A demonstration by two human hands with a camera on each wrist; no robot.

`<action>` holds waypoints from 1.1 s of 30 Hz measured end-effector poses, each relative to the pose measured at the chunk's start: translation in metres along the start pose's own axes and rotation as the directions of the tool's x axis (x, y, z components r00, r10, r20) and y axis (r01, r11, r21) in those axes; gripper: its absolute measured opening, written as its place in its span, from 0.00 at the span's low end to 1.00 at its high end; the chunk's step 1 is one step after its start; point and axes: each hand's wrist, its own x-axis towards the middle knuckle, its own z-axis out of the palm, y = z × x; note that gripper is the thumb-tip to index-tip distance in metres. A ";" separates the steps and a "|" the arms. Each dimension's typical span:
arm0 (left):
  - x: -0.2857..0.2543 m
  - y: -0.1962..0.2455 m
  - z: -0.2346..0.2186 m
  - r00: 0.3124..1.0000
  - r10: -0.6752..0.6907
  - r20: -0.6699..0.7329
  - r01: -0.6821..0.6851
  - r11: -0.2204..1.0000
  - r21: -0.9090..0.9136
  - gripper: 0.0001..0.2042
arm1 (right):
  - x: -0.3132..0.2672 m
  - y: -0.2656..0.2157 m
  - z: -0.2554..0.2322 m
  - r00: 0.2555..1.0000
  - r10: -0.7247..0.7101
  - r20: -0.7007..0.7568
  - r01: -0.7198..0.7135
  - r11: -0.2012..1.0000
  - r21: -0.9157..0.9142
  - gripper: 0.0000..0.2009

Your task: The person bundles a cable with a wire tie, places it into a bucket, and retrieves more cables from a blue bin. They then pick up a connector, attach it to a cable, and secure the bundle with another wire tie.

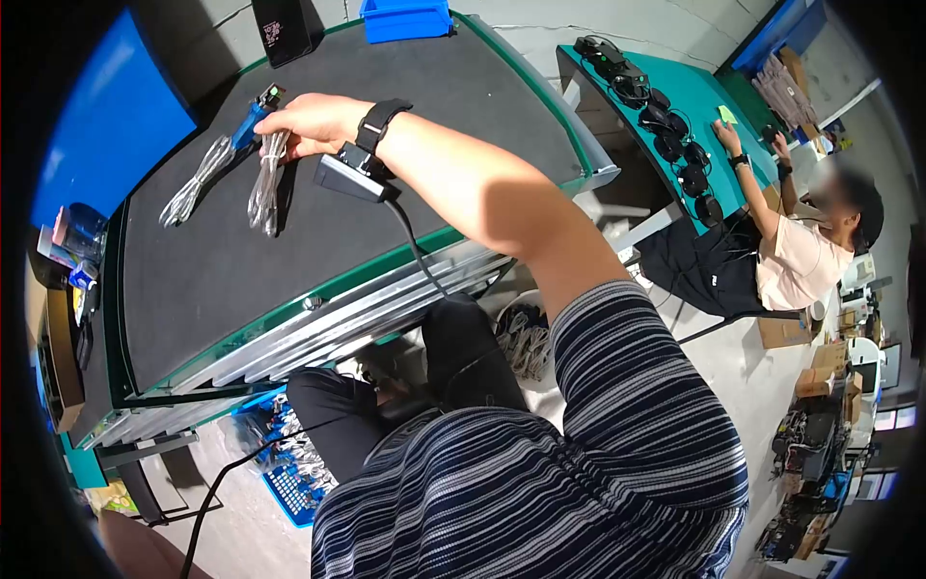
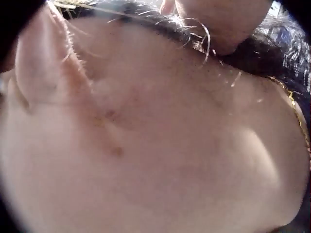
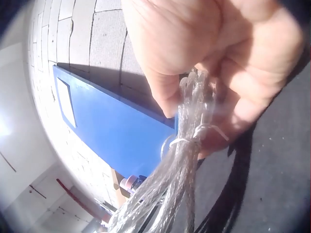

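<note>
Over the dark mat in the head view, my right hand (image 1: 313,118) pinches a tied bundle of clear-jacketed cable (image 1: 267,188). In the right wrist view its silvery loops (image 3: 182,160) hang from the thumb and fingers, bound by a thin white tie (image 3: 187,141). A blue connector (image 1: 253,124) with a metal end lies at the fingertips. Just left of it stretches a second bundled cable (image 1: 198,181). My left hand is out of the head view. Close skin and hair fill the left wrist view, with only a rounded bit of hand (image 2: 221,22) at its top edge.
The dark mat (image 1: 415,68) has a raised green edge. A blue bin (image 1: 405,21) and a dark display (image 1: 283,31) stand at the back, a blue panel (image 1: 111,116) at left. Below is a blue basket (image 1: 289,497) of cables. Another person sits at the right-hand table (image 1: 714,92).
</note>
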 end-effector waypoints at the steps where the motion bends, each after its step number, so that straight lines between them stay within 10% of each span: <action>1: -0.002 0.004 0.001 1.000 0.016 0.013 -0.016 0.999 -0.051 0.08 | 0.000 0.000 0.000 1.000 0.004 0.003 -0.004 1.000 0.013 0.13; 13: 0.016 0.027 0.009 0.893 0.413 0.178 -0.222 0.749 -0.624 0.07 | 0.007 0.013 -0.007 0.997 -0.030 0.065 0.025 0.997 0.068 0.11; 21: 0.055 0.102 0.011 0.671 0.627 0.396 -0.118 0.618 -0.778 0.09 | -0.015 -0.005 0.003 0.997 -0.016 0.069 0.012 0.998 0.058 0.13; 23: 0.052 0.146 0.025 0.598 0.630 0.496 -0.106 0.675 -0.730 0.09 | -0.045 -0.016 0.017 0.978 -0.160 0.135 0.172 0.981 -0.087 0.16; 24: 0.048 0.171 0.035 0.548 0.616 0.566 -0.105 0.722 -0.684 0.09 | -0.037 -0.021 0.017 0.996 0.022 0.088 -0.020 1.000 -0.019 0.16; 28: 0.052 0.224 0.073 0.365 0.579 0.729 -0.012 0.786 -0.618 0.10 | -0.026 -0.011 0.019 0.999 -0.011 -0.043 0.016 0.993 0.116 0.08; 29: 0.071 0.203 0.064 0.488 0.599 0.635 -0.239 0.791 -0.563 0.14 | -0.026 -0.010 0.018 0.999 -0.008 -0.043 0.016 0.983 0.185 0.06; 30: 0.083 0.195 0.047 0.623 0.443 0.644 -0.163 0.879 -0.447 0.11 | -0.024 -0.009 0.015 0.999 -0.004 -0.047 0.016 0.967 0.255 0.05; 31: 0.103 0.160 0.036 0.629 0.577 0.521 -0.276 0.792 -0.545 0.10 | -0.029 -0.012 0.019 0.998 -0.008 -0.070 0.028 0.958 0.285 0.05; 33: 0.095 0.136 -0.010 0.922 0.296 0.249 -0.191 0.908 -0.374 0.09 | -0.029 -0.011 0.010 0.995 -0.070 -0.077 0.091 0.945 0.315 0.06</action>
